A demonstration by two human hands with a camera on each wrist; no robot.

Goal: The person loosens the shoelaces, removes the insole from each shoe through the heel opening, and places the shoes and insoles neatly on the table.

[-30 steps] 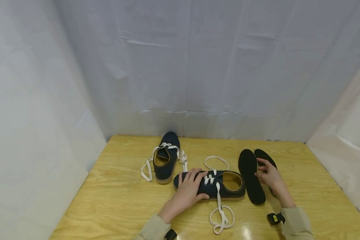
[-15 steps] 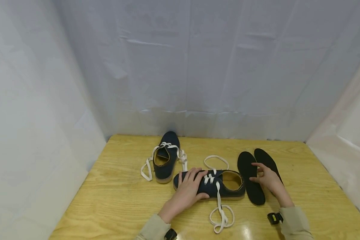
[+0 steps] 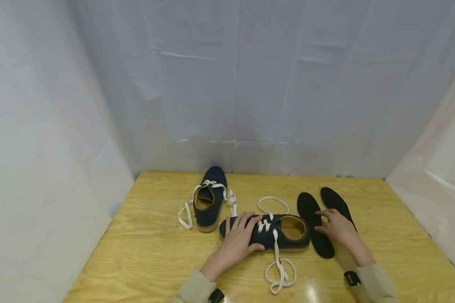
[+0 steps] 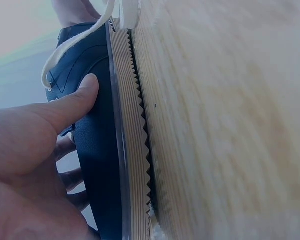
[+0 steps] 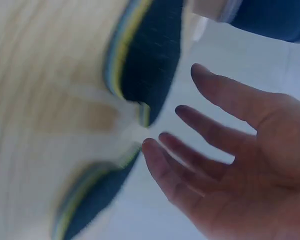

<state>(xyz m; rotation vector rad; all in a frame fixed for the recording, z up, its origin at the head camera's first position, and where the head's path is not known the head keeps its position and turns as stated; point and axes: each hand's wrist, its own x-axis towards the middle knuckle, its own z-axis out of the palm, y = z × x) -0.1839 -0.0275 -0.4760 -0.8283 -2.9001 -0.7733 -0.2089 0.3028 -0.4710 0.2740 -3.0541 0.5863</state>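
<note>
A navy sneaker (image 3: 267, 242) with loose white laces lies sideways in the middle of the table, its toe to the left. My left hand (image 3: 235, 246) holds it across the toe end, thumb on the near side. In the left wrist view, the thumb (image 4: 75, 102) rests on the dark upper above the ribbed sole. Two black insoles lie at the sneaker's heel, the left insole (image 3: 320, 240) close beside it and the right insole (image 3: 333, 200) farther off. My right hand (image 3: 341, 229) hovers over them, fingers spread and holding nothing; in the right wrist view its fingertips are apart from both insoles.
A second navy sneaker (image 3: 210, 216) stands toward the back left, toe to the back wall, its laces trailing on both sides. A looped lace (image 3: 282, 277) lies on the wooden table (image 3: 136, 252) in front. White sheeting (image 3: 231, 84) encloses the back and sides.
The left insole has shifted and turned slightly leftward, widening the gap between the two insoles. My right hand has moved a little left and down, off the insoles. My left hand stays put.
</note>
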